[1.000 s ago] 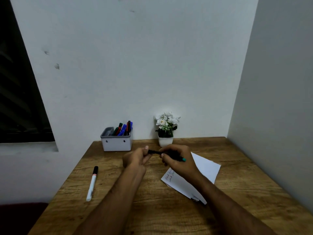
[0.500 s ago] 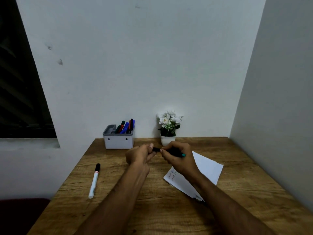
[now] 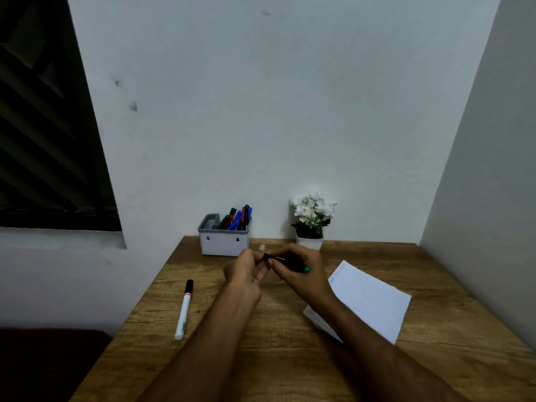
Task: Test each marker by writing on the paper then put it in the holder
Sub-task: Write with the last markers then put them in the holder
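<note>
Above the desk, mid-front: both hands meet on one dark marker [image 3: 290,262] with a teal end.
Right hand [image 3: 301,274]: fingers curled round the marker's barrel, gripping it.
Left hand [image 3: 246,271]: thumb and fingertips pinch the marker's other end, likely its cap.
Step in hand: capping or uncapping, I judge; which one cannot be told.
Paper [image 3: 368,300]: lies flat just right of the hands, faint writing near its far corner.
Holder [image 3: 223,242]: stands by the wall, several markers already inside.
Spare marker [image 3: 184,309]: white, black cap, lying well left.
Next move: a straight pull or push along the barrel, then on to the paper or holder.
</note>
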### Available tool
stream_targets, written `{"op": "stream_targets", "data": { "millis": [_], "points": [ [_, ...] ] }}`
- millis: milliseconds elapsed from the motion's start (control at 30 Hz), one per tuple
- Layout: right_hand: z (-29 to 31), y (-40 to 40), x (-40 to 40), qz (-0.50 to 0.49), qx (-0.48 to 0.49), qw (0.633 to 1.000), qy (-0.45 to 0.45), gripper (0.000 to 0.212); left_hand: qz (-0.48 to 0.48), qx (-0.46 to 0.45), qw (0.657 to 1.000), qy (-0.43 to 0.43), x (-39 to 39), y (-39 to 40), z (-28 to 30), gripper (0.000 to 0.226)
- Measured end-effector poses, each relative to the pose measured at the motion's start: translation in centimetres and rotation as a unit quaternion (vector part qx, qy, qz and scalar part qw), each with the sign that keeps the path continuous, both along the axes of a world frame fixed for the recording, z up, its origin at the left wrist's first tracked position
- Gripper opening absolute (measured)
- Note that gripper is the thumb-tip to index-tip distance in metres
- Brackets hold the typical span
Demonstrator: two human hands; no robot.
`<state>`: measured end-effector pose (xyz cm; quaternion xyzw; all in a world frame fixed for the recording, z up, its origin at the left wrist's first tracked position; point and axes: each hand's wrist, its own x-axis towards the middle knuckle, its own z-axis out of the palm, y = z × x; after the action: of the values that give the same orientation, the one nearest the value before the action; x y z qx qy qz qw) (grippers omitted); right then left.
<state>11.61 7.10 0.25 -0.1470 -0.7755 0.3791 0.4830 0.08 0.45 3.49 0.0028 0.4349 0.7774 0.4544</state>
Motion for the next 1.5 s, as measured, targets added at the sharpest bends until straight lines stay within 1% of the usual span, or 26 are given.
{"op": "stream_targets", "data": {
  "millis": [100, 233, 300, 333, 400, 467, 500, 567, 633, 833, 967, 1100, 1167, 1267, 1500],
  "points": [
    [-0.2, 0.0, -1.7, 0.007, 0.037, 0.998, -0.048, 0.026, 0.051, -0.025, 0.998, 0.022, -1.5, -0.9, -0.2, 0.013],
    [-0.7, 0.6, -4.3, -0.023, 0.058, 0.983, -0.170, 0.036, 0.107, -0.007, 0.992, 0.070, -4.3, -1.8, 0.7, 0.005],
    [-0.6, 0.7, -5.5, -0.040, 0.068, 0.972, -0.221, 0.038, 0.142, -0.006, 0.982, 0.122, -5.9, -2.2, 1.5, 0.007],
    [-0.6, 0.8, -6.1, -0.047, 0.077, 0.966, -0.241, 0.039, 0.163, -0.006, 0.973, 0.163, -6.8, -2.3, 1.7, 0.012],
    [-0.4, 0.7, -7.2, -0.060, 0.097, 0.957, -0.268, 0.040, 0.205, -0.011, 0.938, 0.278, -8.6, -2.5, 2.1, 0.024],
    [-0.2, 0.5, -8.4, -0.075, 0.115, 0.948, -0.288, 0.042, 0.228, -0.035, 0.885, 0.404, -10.4, -2.6, 2.3, 0.033],
    [-0.1, 0.4, -9.1, -0.080, 0.125, 0.942, -0.300, 0.043, 0.233, -0.047, 0.859, 0.453, -11.1, -2.6, 2.5, 0.034],
    [0.2, 0.1, -10.4, -0.085, 0.142, 0.933, -0.319, 0.047, 0.245, -0.060, 0.813, 0.525, -12.3, -2.5, 2.9, 0.031],
    [0.4, -0.1, -11.8, -0.086, 0.152, 0.927, -0.332, 0.047, 0.255, -0.058, 0.786, 0.561, -13.5, -2.1, 3.4, 0.027],
    [0.2, -0.2, -14.9, -0.086, 0.157, 0.922, -0.344, 0.043, 0.269, -0.065, 0.756, 0.594, -17.0, -0.1, 4.9, 0.024],
    [0.0, 0.1, -15.7, -0.079, 0.146, 0.926, -0.340, 0.042, 0.270, -0.067, 0.751, 0.599, -18.5, 1.5, 5.5, 0.024],
    [-0.2, 0.6, -16.0, -0.074, 0.147, 0.928, -0.334, 0.040, 0.251, -0.074, 0.752, 0.605, -19.1, 3.1, 5.1, 0.025],
    [-0.3, 0.9, -16.2, -0.073, 0.149, 0.928, -0.332, 0.039, 0.229, -0.094, 0.752, 0.611, -19.2, 3.8, 4.2, 0.026],
    [-0.5, 1.3, -16.2, -0.068, 0.149, 0.928, -0.334, 0.039, 0.187, -0.129, 0.762, 0.607, -19.4, 4.3, 2.2, 0.028],
    [-0.7, 1.4, -15.7, -0.060, 0.142, 0.926, -0.344, 0.041, 0.160, -0.150, 0.775, 0.592, -20.0, 4.4, 0.7, 0.037]
  ]
}}
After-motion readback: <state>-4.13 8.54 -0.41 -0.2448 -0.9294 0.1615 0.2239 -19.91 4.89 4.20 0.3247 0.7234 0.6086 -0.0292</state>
